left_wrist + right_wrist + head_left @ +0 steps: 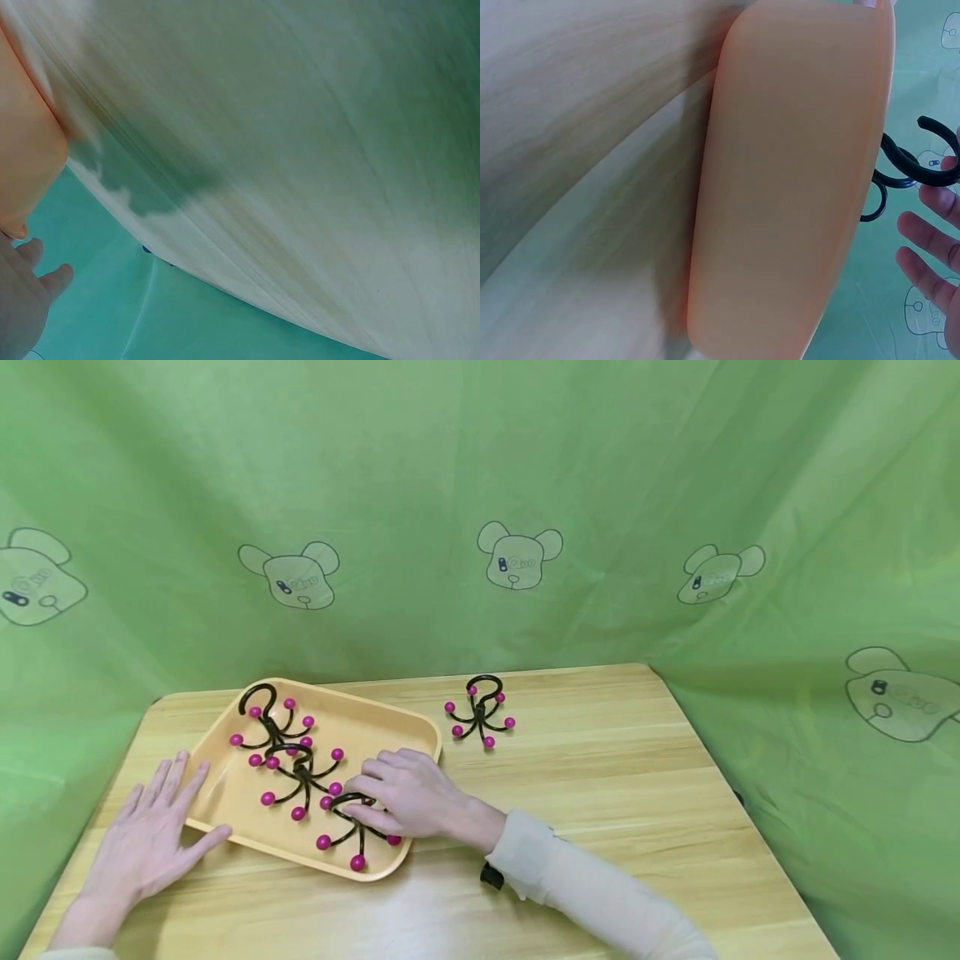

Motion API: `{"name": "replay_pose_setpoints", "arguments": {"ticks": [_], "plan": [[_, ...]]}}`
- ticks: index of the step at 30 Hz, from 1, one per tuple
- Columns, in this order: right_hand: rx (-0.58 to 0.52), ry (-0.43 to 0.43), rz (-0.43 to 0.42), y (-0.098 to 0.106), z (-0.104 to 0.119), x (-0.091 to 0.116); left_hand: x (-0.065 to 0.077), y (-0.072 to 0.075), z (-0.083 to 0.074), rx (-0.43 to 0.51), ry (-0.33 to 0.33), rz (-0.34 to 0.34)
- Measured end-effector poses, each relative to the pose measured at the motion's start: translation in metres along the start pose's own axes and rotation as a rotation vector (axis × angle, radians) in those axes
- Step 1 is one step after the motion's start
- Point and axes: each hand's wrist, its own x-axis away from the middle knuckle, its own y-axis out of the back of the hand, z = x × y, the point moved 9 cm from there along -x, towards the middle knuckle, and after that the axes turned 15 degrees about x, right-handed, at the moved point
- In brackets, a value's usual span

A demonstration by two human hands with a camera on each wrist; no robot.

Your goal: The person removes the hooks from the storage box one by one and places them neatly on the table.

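Black hook (362,837) near tray edge (300,857)

Wood-grain table (607,760) — orange tray (371,727) askew at left, pink-tipped black hook (481,714) beside it.

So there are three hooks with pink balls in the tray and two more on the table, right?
Not two more: the head view shows just one hook on the table. The rest is right: three hooks with pink balls are in the tray.
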Motion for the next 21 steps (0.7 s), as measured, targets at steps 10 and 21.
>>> {"name": "replay_pose_setpoints", "arguments": {"ticks": [10, 21], "plan": [[-0.009, 0.040, 0.019, -0.0009, 0.0031, -0.0029, -0.0008, 0.0011, -0.0008, 0.002, -0.009, -0.008], [0.021, 0.054, 0.019, 0.0003, 0.0027, -0.0031, -0.0008, 0.0014, -0.0004, 0.004, -0.007, -0.010]]}}
